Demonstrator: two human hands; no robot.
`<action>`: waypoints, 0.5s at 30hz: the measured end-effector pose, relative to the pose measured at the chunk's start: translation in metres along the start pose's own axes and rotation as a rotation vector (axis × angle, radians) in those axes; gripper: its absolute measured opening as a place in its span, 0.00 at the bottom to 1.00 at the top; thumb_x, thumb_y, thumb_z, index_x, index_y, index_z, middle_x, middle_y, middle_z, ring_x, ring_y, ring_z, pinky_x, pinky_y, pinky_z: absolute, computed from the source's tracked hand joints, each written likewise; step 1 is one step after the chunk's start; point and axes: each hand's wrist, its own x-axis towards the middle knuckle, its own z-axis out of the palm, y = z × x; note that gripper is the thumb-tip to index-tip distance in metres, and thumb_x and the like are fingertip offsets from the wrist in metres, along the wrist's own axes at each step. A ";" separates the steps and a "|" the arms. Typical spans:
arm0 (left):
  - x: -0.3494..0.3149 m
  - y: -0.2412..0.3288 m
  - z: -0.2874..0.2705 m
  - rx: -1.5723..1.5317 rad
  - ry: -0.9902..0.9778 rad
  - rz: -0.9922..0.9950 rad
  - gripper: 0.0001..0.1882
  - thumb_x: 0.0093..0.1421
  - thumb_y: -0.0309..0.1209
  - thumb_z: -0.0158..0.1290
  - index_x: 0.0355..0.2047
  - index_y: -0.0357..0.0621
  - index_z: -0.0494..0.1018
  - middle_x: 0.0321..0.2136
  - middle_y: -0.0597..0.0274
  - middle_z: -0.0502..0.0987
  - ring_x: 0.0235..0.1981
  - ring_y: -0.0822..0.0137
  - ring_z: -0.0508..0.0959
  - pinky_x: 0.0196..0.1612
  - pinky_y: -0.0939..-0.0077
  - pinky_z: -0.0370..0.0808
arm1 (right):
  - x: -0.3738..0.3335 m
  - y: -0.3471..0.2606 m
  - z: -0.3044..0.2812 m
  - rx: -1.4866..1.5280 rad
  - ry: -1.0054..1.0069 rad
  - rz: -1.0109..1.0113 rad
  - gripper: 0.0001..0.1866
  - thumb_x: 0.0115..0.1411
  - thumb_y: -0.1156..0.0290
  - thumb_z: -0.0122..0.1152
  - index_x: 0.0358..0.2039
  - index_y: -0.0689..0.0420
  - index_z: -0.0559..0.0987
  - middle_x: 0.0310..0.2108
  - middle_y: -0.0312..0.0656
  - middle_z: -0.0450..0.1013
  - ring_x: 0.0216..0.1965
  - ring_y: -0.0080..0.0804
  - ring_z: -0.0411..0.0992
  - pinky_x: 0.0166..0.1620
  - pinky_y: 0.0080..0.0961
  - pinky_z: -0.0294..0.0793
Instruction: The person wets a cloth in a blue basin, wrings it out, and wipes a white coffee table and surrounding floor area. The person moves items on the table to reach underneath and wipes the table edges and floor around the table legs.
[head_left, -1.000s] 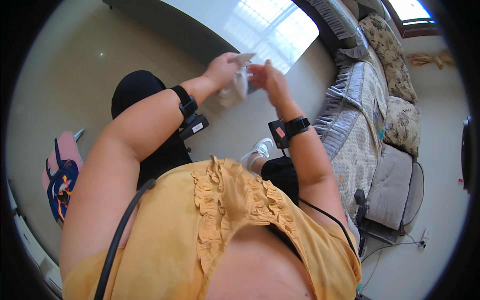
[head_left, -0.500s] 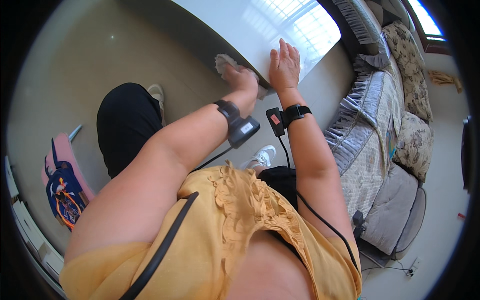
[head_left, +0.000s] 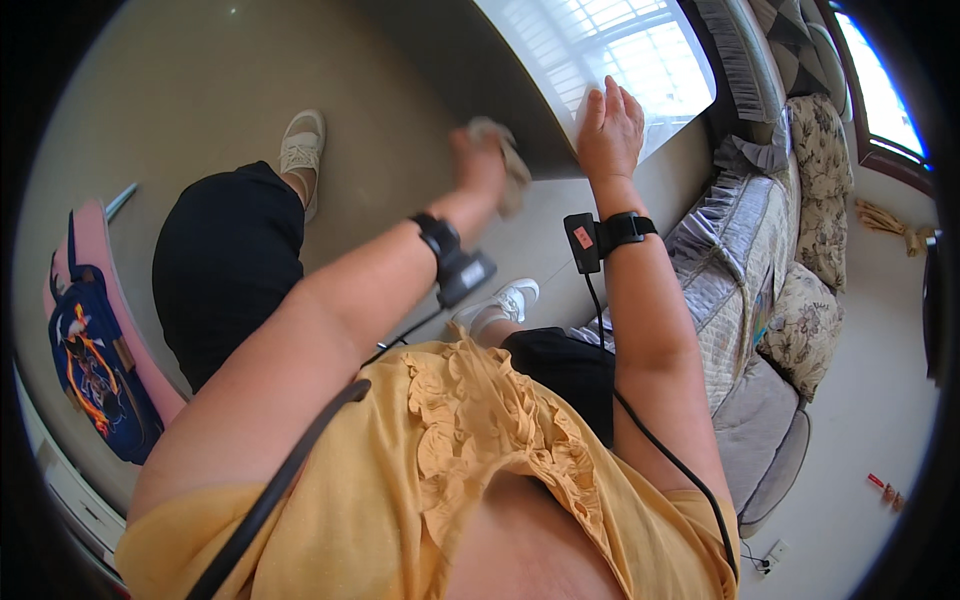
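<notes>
My left hand (head_left: 478, 168), smeared by motion, is closed round a pale crumpled cloth (head_left: 514, 178). The cloth hangs beside the dark side of a table, over the floor. My right hand (head_left: 610, 138) rests at the near corner of the glossy white tabletop (head_left: 560, 85), fingers stretched out and nothing in it. Each wrist wears a black strap with a small box and a cable.
A sofa with a quilted cover (head_left: 735, 270) and patterned cushions (head_left: 803, 315) runs along the right. At the left, a dark blue bag (head_left: 100, 370) hangs on a pink chair (head_left: 92, 235). My white shoes (head_left: 303, 150) stand on the tiled floor.
My left hand with the cloth has come away from the table's side. The view has shifted, so the table sits farther right. My right hand stays at the table corner.
</notes>
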 end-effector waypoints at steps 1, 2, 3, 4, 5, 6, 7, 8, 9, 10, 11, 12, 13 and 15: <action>0.022 0.021 0.000 -0.122 0.030 0.029 0.16 0.72 0.41 0.45 0.50 0.42 0.67 0.38 0.52 0.77 0.35 0.58 0.79 0.38 0.58 0.77 | -0.001 0.001 -0.001 -0.007 -0.006 0.003 0.29 0.72 0.48 0.44 0.64 0.53 0.72 0.62 0.52 0.68 0.67 0.51 0.59 0.68 0.46 0.57; 0.039 0.037 -0.003 -0.302 -0.044 -0.093 0.16 0.73 0.42 0.43 0.46 0.40 0.68 0.34 0.55 0.77 0.34 0.59 0.78 0.38 0.59 0.76 | -0.001 0.001 -0.001 -0.011 -0.012 0.005 0.29 0.72 0.48 0.44 0.64 0.54 0.72 0.62 0.52 0.68 0.67 0.51 0.60 0.68 0.46 0.57; 0.036 0.049 0.001 -0.256 -0.041 -0.081 0.15 0.72 0.40 0.44 0.45 0.39 0.69 0.35 0.53 0.77 0.35 0.57 0.78 0.40 0.58 0.76 | -0.002 0.000 -0.001 -0.013 -0.019 0.004 0.30 0.72 0.48 0.43 0.64 0.54 0.72 0.62 0.51 0.68 0.67 0.50 0.60 0.68 0.46 0.57; 0.033 0.061 0.005 -0.211 -0.041 -0.071 0.14 0.72 0.37 0.45 0.43 0.38 0.70 0.35 0.51 0.77 0.35 0.55 0.78 0.41 0.57 0.75 | -0.002 0.001 -0.001 -0.023 -0.022 0.006 0.30 0.72 0.48 0.43 0.64 0.54 0.72 0.62 0.51 0.68 0.67 0.50 0.60 0.68 0.46 0.57; 0.036 0.055 0.020 -0.160 0.002 -0.090 0.11 0.70 0.34 0.47 0.42 0.37 0.70 0.38 0.46 0.77 0.38 0.51 0.78 0.44 0.55 0.75 | 0.000 -0.002 0.000 -0.026 -0.025 -0.004 0.30 0.72 0.48 0.43 0.64 0.54 0.73 0.61 0.51 0.69 0.67 0.49 0.60 0.68 0.45 0.58; 0.023 0.040 0.033 -0.074 0.013 0.083 0.11 0.69 0.33 0.47 0.42 0.37 0.71 0.40 0.43 0.77 0.41 0.47 0.78 0.46 0.53 0.74 | 0.003 -0.005 0.002 -0.028 -0.029 -0.015 0.30 0.72 0.48 0.43 0.63 0.55 0.73 0.61 0.51 0.69 0.67 0.49 0.60 0.68 0.45 0.58; -0.004 0.033 0.042 0.020 0.004 0.249 0.10 0.68 0.32 0.48 0.41 0.36 0.71 0.41 0.40 0.77 0.43 0.43 0.77 0.48 0.52 0.73 | 0.004 -0.001 0.004 -0.042 -0.035 -0.009 0.30 0.72 0.48 0.42 0.63 0.55 0.73 0.61 0.51 0.69 0.66 0.49 0.60 0.68 0.45 0.58; -0.028 0.034 0.044 0.055 -0.017 0.309 0.17 0.67 0.36 0.48 0.48 0.34 0.71 0.44 0.32 0.77 0.46 0.36 0.77 0.47 0.53 0.75 | 0.003 0.004 0.005 -0.055 -0.038 0.002 0.30 0.72 0.48 0.42 0.63 0.54 0.73 0.61 0.51 0.69 0.66 0.49 0.61 0.68 0.45 0.58; -0.034 0.032 0.045 0.049 -0.010 0.335 0.18 0.68 0.37 0.48 0.49 0.34 0.71 0.42 0.35 0.78 0.45 0.39 0.78 0.49 0.56 0.74 | 0.003 0.005 0.006 -0.062 -0.042 0.007 0.30 0.72 0.47 0.42 0.63 0.54 0.74 0.61 0.51 0.69 0.66 0.49 0.61 0.68 0.45 0.58; -0.033 0.033 0.040 0.036 -0.138 0.267 0.18 0.68 0.38 0.48 0.49 0.35 0.71 0.42 0.38 0.78 0.45 0.42 0.78 0.49 0.57 0.75 | 0.002 0.009 0.007 -0.056 -0.043 -0.005 0.30 0.72 0.47 0.41 0.63 0.54 0.74 0.61 0.51 0.69 0.66 0.49 0.61 0.67 0.45 0.58; -0.030 0.035 0.030 0.023 -0.265 0.198 0.18 0.69 0.39 0.48 0.49 0.36 0.72 0.42 0.42 0.79 0.44 0.44 0.79 0.49 0.59 0.75 | 0.002 0.013 0.008 -0.051 -0.044 -0.017 0.30 0.72 0.47 0.41 0.63 0.53 0.74 0.61 0.51 0.69 0.66 0.49 0.61 0.67 0.45 0.59; -0.035 0.029 0.021 -0.050 -0.372 0.052 0.17 0.69 0.39 0.48 0.48 0.37 0.72 0.42 0.46 0.79 0.43 0.48 0.79 0.48 0.59 0.76 | 0.000 0.018 0.008 -0.047 -0.045 -0.029 0.30 0.72 0.47 0.41 0.62 0.53 0.74 0.61 0.51 0.69 0.66 0.49 0.61 0.67 0.45 0.59; -0.041 0.018 0.009 -0.126 -0.466 -0.091 0.17 0.69 0.40 0.49 0.47 0.38 0.72 0.41 0.50 0.79 0.41 0.51 0.80 0.47 0.60 0.76 | 0.002 0.013 0.008 -0.040 -0.048 -0.022 0.29 0.72 0.47 0.41 0.63 0.53 0.74 0.61 0.51 0.69 0.66 0.49 0.62 0.67 0.45 0.59; -0.039 -0.014 -0.008 -0.326 -0.495 -0.336 0.17 0.69 0.40 0.50 0.46 0.38 0.72 0.41 0.56 0.79 0.40 0.57 0.81 0.45 0.60 0.77 | 0.002 0.005 0.004 -0.033 -0.057 -0.004 0.29 0.72 0.47 0.42 0.63 0.52 0.74 0.61 0.51 0.69 0.66 0.49 0.62 0.67 0.45 0.59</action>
